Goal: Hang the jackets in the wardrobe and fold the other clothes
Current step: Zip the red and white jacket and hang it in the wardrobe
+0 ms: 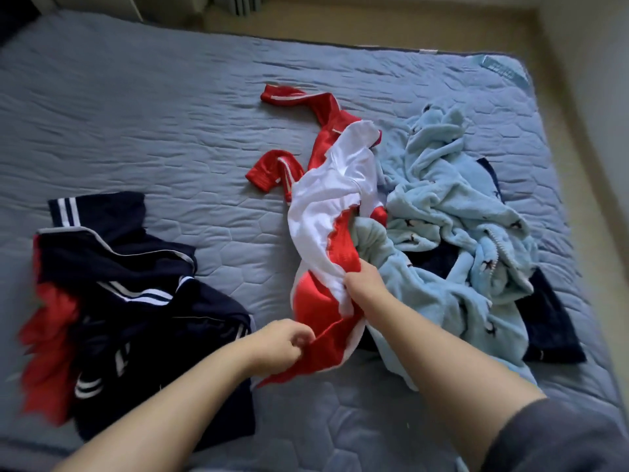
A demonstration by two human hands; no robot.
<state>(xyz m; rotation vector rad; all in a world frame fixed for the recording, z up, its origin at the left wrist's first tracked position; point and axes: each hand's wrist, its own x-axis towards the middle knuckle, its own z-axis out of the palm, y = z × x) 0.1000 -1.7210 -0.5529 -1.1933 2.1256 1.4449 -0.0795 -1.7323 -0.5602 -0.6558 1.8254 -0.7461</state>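
On the quilted blue-grey bed cover (136,114), near its middle, lay the red jacket (316,233). It was a shiny garment turned partly inside out, so that its white lining showed. Its two red, white-striped sleeves trailed toward the far left. Its near end was raised off the bed between the two hands.

Just to the right, touching the jacket, sprawled a light blue fleece garment (442,212) with small dark motifs and a white zip. One fold of it pressed against the jacket's right edge beside the right hand (366,284). A dark navy garment (544,325) lay partly under the fleece at its right margin. Well apart, at the left, sat a heap of navy garments (136,267) with white stripes, and a red cloth (51,335) showed at its left side. Beige floor (578,97) bordered the bed's far and right sides.

The left hand (282,342) had its fingers curled and pinched the red hem at the jacket's near end. The right hand was closed round bunched red and white fabric higher up. Both forearms were bare and reached forward, and a grey sleeve (561,437) covered the right upper arm.
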